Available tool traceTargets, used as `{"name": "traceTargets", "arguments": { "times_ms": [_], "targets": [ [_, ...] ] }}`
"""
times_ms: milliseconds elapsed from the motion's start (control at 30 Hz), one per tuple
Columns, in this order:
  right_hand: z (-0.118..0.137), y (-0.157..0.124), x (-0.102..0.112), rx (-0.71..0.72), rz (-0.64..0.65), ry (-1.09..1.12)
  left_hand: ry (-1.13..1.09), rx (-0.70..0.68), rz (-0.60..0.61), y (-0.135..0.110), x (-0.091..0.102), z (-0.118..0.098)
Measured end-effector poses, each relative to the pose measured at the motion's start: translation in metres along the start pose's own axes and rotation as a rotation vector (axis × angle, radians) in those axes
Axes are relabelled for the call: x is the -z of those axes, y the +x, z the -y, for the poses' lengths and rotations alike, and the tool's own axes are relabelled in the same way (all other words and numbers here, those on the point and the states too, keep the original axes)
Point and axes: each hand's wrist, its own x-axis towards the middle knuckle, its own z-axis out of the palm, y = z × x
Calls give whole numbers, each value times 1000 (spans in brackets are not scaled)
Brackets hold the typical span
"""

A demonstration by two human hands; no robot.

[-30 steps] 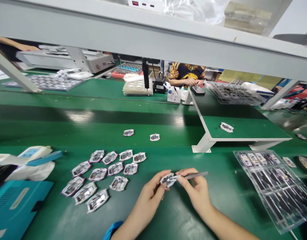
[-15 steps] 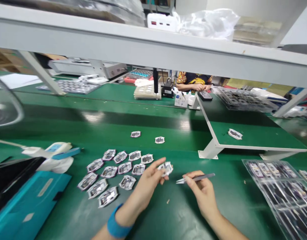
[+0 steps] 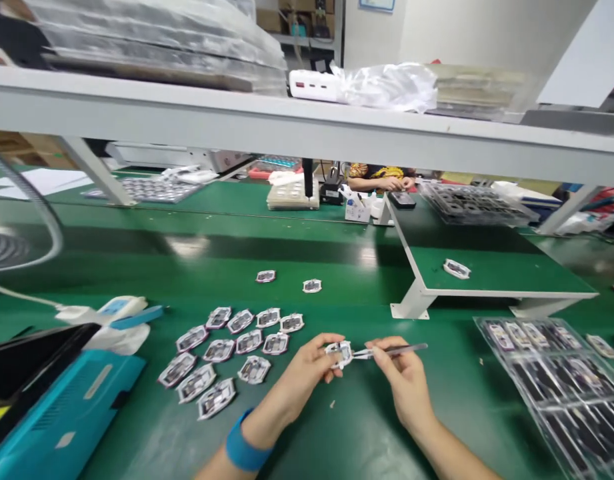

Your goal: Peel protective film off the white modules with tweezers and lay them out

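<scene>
My left hand (image 3: 307, 371) pinches a small silver-and-white foil-edged part (image 3: 339, 353) between fingers and thumb. My right hand (image 3: 405, 381) grips slim metal tweezers (image 3: 401, 349), whose tips reach into that part. Left of my hands, about a dozen similar parts (image 3: 221, 353) lie flat in loose rows on the green bench mat (image 3: 347, 427). Farther out lie two single parts (image 3: 265, 276) (image 3: 311, 286). A blue band (image 3: 244, 450) circles my left wrist.
A transparent tray of dark parts (image 3: 549, 387) lies at my right. A teal device (image 3: 69, 407) and a white-and-blue tool (image 3: 119, 317) sit at my left. A low green shelf (image 3: 487, 267) and grey overhead shelf (image 3: 287, 120) span the bench. A co-worker's hands (image 3: 381, 183) work opposite.
My right hand has brought the tweezers back to the part after holding them apart from it half a second ago. The view has tilted upward, showing more of the overhead shelf.
</scene>
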Motion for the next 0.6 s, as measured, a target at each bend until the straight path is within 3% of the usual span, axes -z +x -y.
{"name": "traceTargets", "arguments": {
  "times_ms": [267, 400, 500, 600],
  "targets": [
    [1, -5, -6, 19, 118, -1, 111, -5, 48, -18, -7, 0],
    [2, -4, -5, -45, 175, -56, 105, -2, 57, -19, -5, 2],
    [1, -4, -4, -88, 165, -32, 53, 20, 50, -19, -4, 1],
    [-1, -6, -4, -41, 123, 28, -27, 83, 48, -21, -6, 1]
  ]
}}
